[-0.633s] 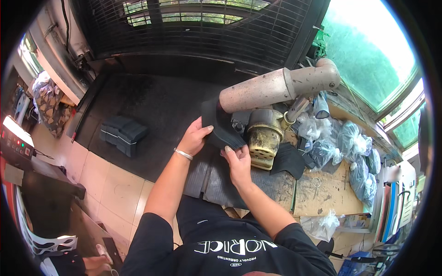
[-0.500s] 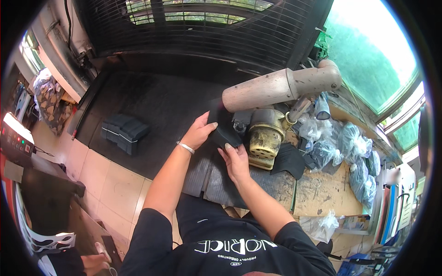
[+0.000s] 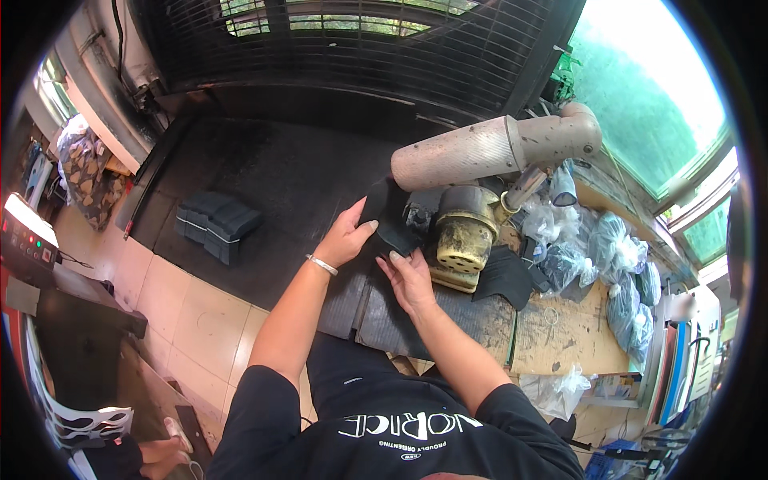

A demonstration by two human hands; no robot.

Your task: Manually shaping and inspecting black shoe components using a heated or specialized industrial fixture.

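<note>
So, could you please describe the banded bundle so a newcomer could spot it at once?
Find the wide black worktop, then look left of the person's left hand. A dark, blocky bundle lies there. A thin pale band runs across it, unlike the dark piece held in that hand.

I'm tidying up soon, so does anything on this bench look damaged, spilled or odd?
The pale yellow machine looks grubby, with dark smears over its body, and the wooden board to its right has dark marks. No clear spill shows.
</note>
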